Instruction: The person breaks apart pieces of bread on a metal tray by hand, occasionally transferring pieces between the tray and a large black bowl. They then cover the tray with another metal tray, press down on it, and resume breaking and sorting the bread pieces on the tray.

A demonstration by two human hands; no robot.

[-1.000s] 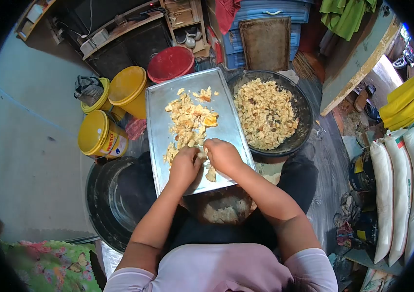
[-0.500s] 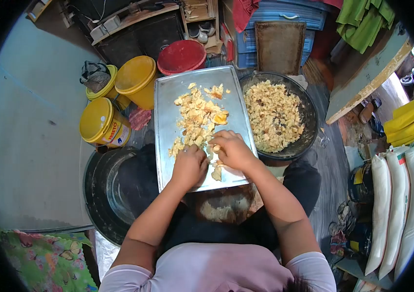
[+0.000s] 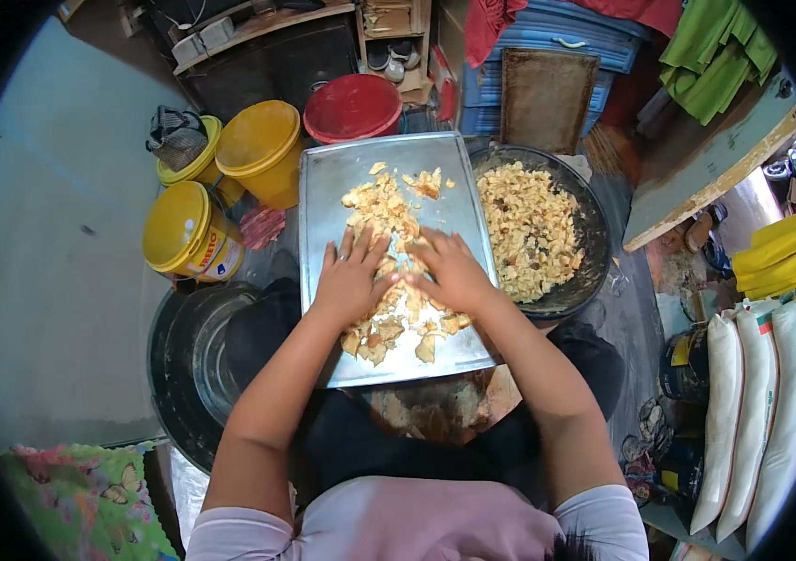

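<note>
1. Yellow plastic buckets (image 3: 258, 154) and a red round plastic bucket (image 3: 353, 107) stand on the grey streaked floor (image 3: 638, 323), beyond a silver rectangular metal tray (image 3: 330, 192).
2. Pale yellow-brown crumbled pieces (image 3: 379, 201) lie scattered down the tray's middle.
3. The left hand (image 3: 351, 278) lies palm down over them, fingers open and spread.
4. The right hand (image 3: 452, 273), also open-fingered, lies beside it.
5. Right of the tray, a black round basin (image 3: 592, 266) holds similar chunks (image 3: 530, 229).

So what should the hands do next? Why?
Maybe the right hand should pick up and break the loose piece near the person's end of the tray: it looks bigger than the bits in the black basin, and that hand is open nearby.
</note>
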